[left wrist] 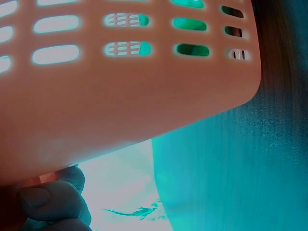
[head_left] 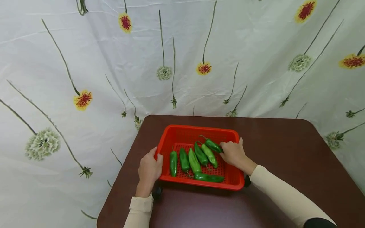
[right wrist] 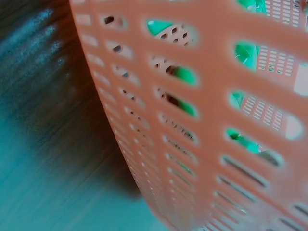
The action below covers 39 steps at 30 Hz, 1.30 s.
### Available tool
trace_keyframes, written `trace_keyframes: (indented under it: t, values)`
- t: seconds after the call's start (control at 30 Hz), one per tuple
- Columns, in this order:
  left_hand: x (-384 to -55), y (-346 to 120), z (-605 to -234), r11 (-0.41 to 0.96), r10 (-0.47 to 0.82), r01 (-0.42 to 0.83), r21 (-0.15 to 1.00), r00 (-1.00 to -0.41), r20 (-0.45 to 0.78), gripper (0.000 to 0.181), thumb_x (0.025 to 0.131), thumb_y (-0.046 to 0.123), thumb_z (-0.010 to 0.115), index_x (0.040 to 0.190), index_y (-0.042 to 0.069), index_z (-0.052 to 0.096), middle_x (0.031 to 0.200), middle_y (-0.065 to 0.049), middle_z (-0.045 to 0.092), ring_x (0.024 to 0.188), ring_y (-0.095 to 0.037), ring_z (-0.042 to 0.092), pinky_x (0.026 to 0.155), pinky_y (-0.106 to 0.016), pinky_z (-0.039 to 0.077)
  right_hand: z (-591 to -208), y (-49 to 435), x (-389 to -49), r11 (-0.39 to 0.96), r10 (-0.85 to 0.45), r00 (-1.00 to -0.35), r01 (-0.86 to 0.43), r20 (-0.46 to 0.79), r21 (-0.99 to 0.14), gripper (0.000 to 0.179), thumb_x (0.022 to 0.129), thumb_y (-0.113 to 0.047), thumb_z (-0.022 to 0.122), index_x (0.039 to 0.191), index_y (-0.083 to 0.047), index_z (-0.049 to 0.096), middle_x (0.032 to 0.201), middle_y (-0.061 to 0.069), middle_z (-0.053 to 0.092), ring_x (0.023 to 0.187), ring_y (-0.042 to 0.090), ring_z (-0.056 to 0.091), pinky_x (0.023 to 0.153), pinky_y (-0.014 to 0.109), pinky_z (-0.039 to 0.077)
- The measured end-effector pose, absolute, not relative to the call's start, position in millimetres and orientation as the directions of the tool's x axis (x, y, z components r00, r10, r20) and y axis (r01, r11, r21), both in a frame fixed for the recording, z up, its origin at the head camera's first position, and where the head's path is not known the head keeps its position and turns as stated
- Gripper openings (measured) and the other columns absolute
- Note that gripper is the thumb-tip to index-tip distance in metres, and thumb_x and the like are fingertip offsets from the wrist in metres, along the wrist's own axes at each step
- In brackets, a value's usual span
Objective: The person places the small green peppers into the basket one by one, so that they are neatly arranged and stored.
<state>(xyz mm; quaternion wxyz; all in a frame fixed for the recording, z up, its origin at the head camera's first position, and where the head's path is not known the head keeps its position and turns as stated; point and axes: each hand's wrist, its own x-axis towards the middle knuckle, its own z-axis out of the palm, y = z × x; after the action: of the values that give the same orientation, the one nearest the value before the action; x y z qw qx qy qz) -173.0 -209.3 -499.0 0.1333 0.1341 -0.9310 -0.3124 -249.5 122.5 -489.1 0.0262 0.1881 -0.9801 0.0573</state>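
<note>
A red plastic basket (head_left: 199, 128) with a slotted base is in the middle of the head view. Several long green peppers (head_left: 172, 163) lie inside, one crosswise near the front wall. My left hand (head_left: 149, 169) grips the basket's left rim; in the left wrist view its curled fingers (left wrist: 55, 199) show below the basket wall (left wrist: 120, 101). Reaching over the right rim, my right hand (head_left: 234, 155) pinches the end of the rearmost green pepper (head_left: 212, 145). The right wrist view shows the slotted outer wall (right wrist: 211, 96), with green peppers behind it and my fingers hidden.
A dark brown table (head_left: 285, 152) with rounded corners lies beneath and around the basket. Behind it and along the left hangs a pale cloth (head_left: 99, 57) printed with flowers. The table's left edge runs close to my left forearm.
</note>
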Motion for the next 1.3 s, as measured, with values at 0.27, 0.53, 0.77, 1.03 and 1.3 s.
trace_keyframes:
  t: [0.27,0.53,0.77,1.03,1.3]
  values:
    - [-174.1,-215.6,-502.2,0.726,-0.407,-0.196,0.659,-0.895,0.182,0.046,0.098,0.032,0.051,0.140,0.014,0.059,0.121,-0.016,0.071,0.090,-0.033,0.069,0.079,-0.056,0.058,-476.4,112.7,-266.3,0.903,-0.416,-0.898,-0.426,0.141,-0.049,0.020,0.087,-0.029,0.077,0.103,-0.016,0.074,0.086,0.001,0.074,0.076,0.022,0.066,0.091,0.063,0.037]
    - [-168.9,-219.9,-512.4,0.700,-0.423,-0.213,0.681,-0.893,0.156,0.047,0.097,0.030,0.052,0.140,0.012,0.058,0.123,-0.018,0.070,0.094,-0.034,0.070,0.081,-0.055,0.059,-481.5,107.3,-263.4,0.903,-0.415,-0.900,-0.426,0.133,-0.062,0.023,0.087,-0.028,0.077,0.107,-0.017,0.076,0.092,0.001,0.077,0.076,0.020,0.068,0.086,0.056,0.041]
    - [-170.7,-220.2,-515.0,0.712,-0.406,-0.204,0.672,-0.900,0.158,0.047,0.098,0.030,0.052,0.140,0.012,0.058,0.122,-0.019,0.070,0.090,-0.033,0.070,0.079,-0.055,0.059,-488.4,110.1,-257.0,0.903,-0.384,-0.894,-0.415,0.231,-0.108,0.017,0.088,-0.027,0.076,0.102,-0.017,0.076,0.089,0.001,0.076,0.081,0.023,0.070,0.104,0.070,0.037]
    - [-175.5,-218.5,-512.8,0.728,-0.386,-0.182,0.661,-0.906,0.176,0.045,0.097,0.030,0.052,0.138,0.011,0.060,0.120,-0.019,0.071,0.089,-0.033,0.070,0.079,-0.055,0.059,-492.0,113.6,-250.0,0.885,-0.378,-0.832,-0.453,0.407,-0.105,0.008,0.088,-0.025,0.076,0.092,-0.018,0.075,0.084,-0.001,0.074,0.080,0.021,0.069,0.108,0.068,0.037]
    - [-181.7,-215.3,-508.3,0.738,-0.354,-0.159,0.656,-0.919,0.175,0.047,0.097,0.031,0.053,0.140,0.012,0.058,0.120,-0.018,0.072,0.087,-0.032,0.071,0.078,-0.053,0.060,-493.7,123.4,-243.4,0.847,-0.263,-0.802,-0.458,0.536,-0.270,0.006,0.089,-0.021,0.075,0.093,-0.017,0.077,0.087,-0.001,0.077,0.077,0.017,0.069,0.086,0.047,0.055]
